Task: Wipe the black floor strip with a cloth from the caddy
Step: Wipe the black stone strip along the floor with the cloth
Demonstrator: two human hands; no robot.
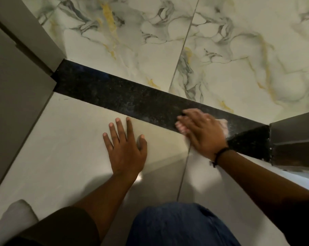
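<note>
Blue trouser fabric [178,226] over a bent knee fills the bottom of the head view, with a dark sleeve [61,226] beside it.

Ahead of the knee, the left hand [127,148] lies palm down on the plain pale floor tile [65,139]. Its fingers [119,128] are spread wide and flat and hold nothing; the longest fingertip reaches just to the near edge of the black floor strip [114,93].

The right hand [201,132], with a dark band [219,153] at the wrist, presses down on a pale cloth [224,124]. Its fingers [183,121] are stretched out, close together and a little blurred, lying on the strip rather than curled around anything. Only a soft, crumpled corner of the cloth shows beyond the knuckles, and a paler fold under the heel of the hand; the rest is hidden beneath the palm.

The strip is a straight, speckled, polished black band running from beyond the left fingertips to past the right hand, where it meets a dark metal frame [295,139]. Beyond the fingers lies glossy white marble-patterned tile [238,55] with grey and yellow veins. A grey panel [13,96] stands at the strip's far left end.
</note>
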